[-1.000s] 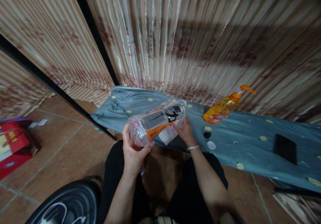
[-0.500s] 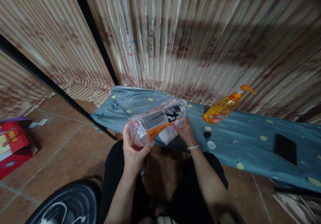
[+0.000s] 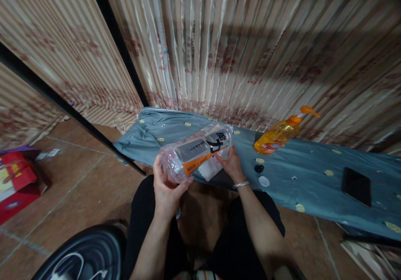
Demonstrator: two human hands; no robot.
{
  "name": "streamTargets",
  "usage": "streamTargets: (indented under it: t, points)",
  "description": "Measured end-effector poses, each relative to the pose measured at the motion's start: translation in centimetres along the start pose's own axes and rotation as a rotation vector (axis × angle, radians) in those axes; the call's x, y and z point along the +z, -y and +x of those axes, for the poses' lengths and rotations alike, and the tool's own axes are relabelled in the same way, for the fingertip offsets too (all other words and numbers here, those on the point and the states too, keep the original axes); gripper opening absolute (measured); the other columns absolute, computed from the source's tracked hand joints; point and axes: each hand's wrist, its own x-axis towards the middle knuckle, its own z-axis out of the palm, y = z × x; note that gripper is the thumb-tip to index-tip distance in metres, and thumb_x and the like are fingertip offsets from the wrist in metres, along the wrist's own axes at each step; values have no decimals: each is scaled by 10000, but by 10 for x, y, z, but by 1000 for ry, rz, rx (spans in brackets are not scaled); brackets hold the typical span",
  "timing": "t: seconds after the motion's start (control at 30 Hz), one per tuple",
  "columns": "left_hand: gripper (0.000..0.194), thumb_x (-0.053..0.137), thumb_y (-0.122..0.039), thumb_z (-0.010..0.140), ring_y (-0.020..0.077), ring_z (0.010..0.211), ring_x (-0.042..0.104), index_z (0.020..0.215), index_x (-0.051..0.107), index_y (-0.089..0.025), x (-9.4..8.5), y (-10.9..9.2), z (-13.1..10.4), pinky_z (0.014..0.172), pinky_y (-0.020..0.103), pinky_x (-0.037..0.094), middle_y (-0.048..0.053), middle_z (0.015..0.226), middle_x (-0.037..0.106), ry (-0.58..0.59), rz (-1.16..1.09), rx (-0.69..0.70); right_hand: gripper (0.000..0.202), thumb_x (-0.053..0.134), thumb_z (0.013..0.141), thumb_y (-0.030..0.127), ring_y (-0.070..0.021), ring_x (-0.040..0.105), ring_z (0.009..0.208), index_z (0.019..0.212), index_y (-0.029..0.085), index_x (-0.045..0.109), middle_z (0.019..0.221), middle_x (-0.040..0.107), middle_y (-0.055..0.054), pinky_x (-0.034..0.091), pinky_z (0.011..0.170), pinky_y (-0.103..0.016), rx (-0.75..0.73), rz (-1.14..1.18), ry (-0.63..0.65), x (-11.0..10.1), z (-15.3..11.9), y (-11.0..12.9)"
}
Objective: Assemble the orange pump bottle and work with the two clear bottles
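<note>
While left grip [image 3: 166,193] holds end, bottle [image 3: 198,149] reaches right grip [image 3: 232,165].

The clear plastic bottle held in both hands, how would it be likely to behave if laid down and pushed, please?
The clear plastic bottle is probably light for its size, as no liquid shows through it. Its thin-looking, see-through side would likely give if squeezed, and its rounded body may well roll.

left hand [image 3: 167,191]: cupped, thumb [image 3: 184,184] extended | right hand [image 3: 231,165]: farther forward, partly hidden | bare forearms [image 3: 258,217]: angled inward
</note>
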Motion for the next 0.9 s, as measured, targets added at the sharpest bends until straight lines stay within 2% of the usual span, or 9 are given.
streamTargets:
  t: [0.33, 0.63, 0.9]
  points:
    - [1074, 1088, -426, 564, 406, 1301, 754, 1481, 549, -277, -1, 3, 0, 1066, 518, 651, 107, 1277, 740, 6, -8, 6, 610, 819, 831, 487, -409, 825, 1097, 1311, 209, 565, 1154, 829, -168, 686, 963, -526, -28, -2, -43, 5, 2, -9]
    - [1068, 1096, -363, 522, 434, 1326, 747, 1431, 546, -256, 0, 2, 1, 1046, 525, 663, 141, 1325, 745, -11, -26, -9, 595, 843, 850, 410, -396, 828, 1103, 1327, 173, 576, 1161, 831, -189, 670, 953, -472, -3, -20, -6, -1, 0, 0]
    - [1075, 1095, -385, 545, 419, 1291, 767, 1455, 535, -261, -2, 3, 2, 1049, 509, 664, 145, 1371, 740, 4, -18, -8, 596, 847, 833, 400, -387, 823, 1086, 1316, 178, 579, 1148, 825, -176, 673, 957, -500, -14, 15, -19, 1, 1, -2]
